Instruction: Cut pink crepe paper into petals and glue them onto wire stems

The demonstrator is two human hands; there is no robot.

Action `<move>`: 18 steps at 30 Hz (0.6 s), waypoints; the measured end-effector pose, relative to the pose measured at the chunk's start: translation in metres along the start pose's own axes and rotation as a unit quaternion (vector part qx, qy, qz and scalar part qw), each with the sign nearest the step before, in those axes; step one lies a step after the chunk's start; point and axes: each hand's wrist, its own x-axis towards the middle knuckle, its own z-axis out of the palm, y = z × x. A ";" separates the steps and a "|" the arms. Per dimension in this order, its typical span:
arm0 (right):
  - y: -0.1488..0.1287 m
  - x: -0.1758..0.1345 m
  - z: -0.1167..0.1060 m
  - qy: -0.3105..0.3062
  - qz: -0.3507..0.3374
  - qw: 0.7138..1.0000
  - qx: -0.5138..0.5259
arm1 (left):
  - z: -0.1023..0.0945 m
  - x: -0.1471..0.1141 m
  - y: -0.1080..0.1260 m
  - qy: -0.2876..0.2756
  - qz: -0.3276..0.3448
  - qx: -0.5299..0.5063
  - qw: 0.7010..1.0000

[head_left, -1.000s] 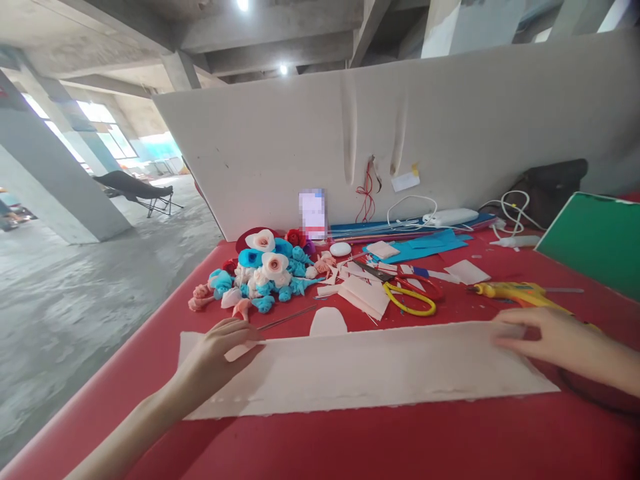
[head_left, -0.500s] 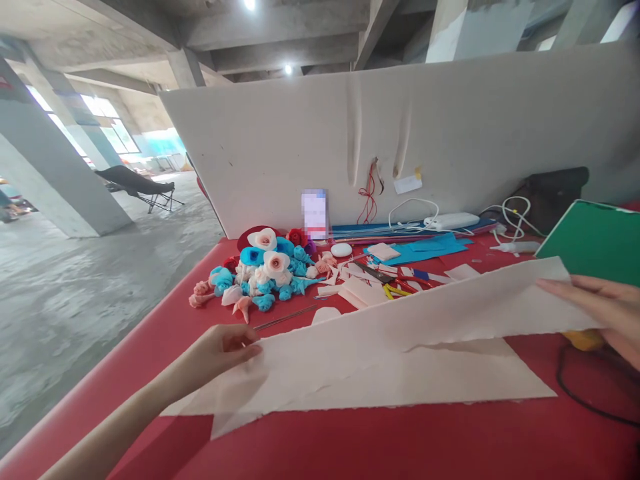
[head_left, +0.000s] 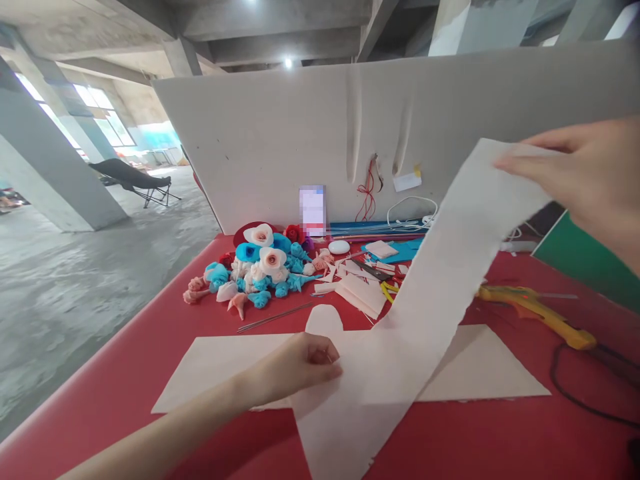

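A long pale strip of paper (head_left: 425, 287) is stretched at a slant between my two hands. My right hand (head_left: 585, 173) is raised at the right and pinches its upper end between thumb and fingers. Lower down, my left hand (head_left: 305, 363) has its fingers closed on the strip's left edge. The strip's lower end hangs past the bottom of the view. Beneath it a second pale paper strip (head_left: 210, 363) lies flat across the red table (head_left: 475, 440). A small round-ended paper piece (head_left: 324, 319) shows just behind my left hand.
Blue, white and pink paper flowers (head_left: 265, 267) are heaped at the back left. Paper scraps (head_left: 357, 293) and scissors (head_left: 367, 269) lie behind the strip. A yellow glue gun (head_left: 540, 310) with a cord rests at the right. A phone (head_left: 313, 210) leans on the white panel (head_left: 260, 147).
My right hand has risen, lifting its end of the strip from near level to a steep slant. My left hand has moved right with the other part. The glue gun has come into view.
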 end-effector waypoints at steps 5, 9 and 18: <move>-0.055 -0.044 0.013 0.024 -0.225 0.974 -0.004 | 0.008 0.012 0.000 0.046 0.012 0.108 0.993; -0.074 -0.130 0.009 -0.040 -0.425 0.904 0.017 | 0.016 0.005 -0.002 0.123 0.055 0.187 0.973; -0.084 -0.220 0.015 -0.083 -0.406 0.905 0.101 | 0.026 -0.001 -0.010 0.277 0.465 0.347 0.766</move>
